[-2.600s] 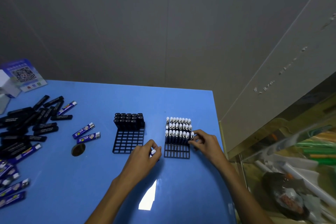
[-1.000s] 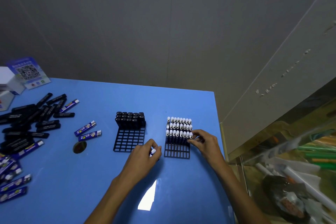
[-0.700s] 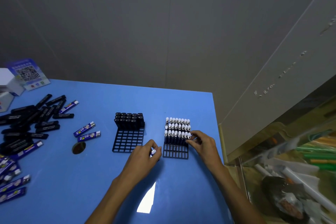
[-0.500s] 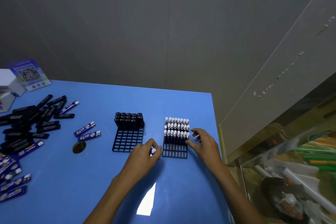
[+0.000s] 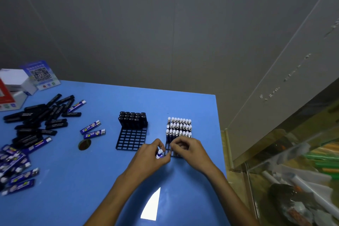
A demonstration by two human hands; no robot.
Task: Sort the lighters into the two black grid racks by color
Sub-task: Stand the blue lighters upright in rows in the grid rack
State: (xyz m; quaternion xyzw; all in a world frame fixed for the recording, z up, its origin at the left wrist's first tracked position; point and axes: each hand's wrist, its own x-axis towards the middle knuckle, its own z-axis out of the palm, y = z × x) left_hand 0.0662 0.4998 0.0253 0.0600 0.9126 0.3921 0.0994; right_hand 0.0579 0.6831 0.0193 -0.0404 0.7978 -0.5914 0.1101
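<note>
where the blue worktop (image 5: pixel 73 198) runs nearest the viewer, two bare forearms reach in over it, beside a bright patch of reflected light (image 5: pixel 151 205). left hand (image 5: pixel 148 158): fingers curled round a blue lighter (image 5: pixel 159 153), its white cap pointing up; grip closed on it. right hand (image 5: pixel 190 149): fingers bent and bunched at the near left corner of the right rack (image 5: pixel 173 153), fingertips just beside the held lighter; whether this grip holds anything cannot be told. right rack: three far rows filled with white-capped blue lighters (image 5: pixel 178 127), standing upright; near cells partly hidden by the hand. left rack (image 5: pixel 131 140), well apart to the left: black lighters (image 5: pixel 133 119) upright in its far rows, near cells open. a round dark hole (image 5: pixel 84 144) in the worktop lies left of that rack, two loose blue lighters (image 5: pixel 92 130) just beyond it. far left: a heap of loose black lighters (image 5: pixel 38 121), more blue ones (image 5: pixel 14 167) at the near-left edge. far corner: a white box (image 5: pixel 15 80) and a qr-code card (image 5: pixel 40 74).
</note>
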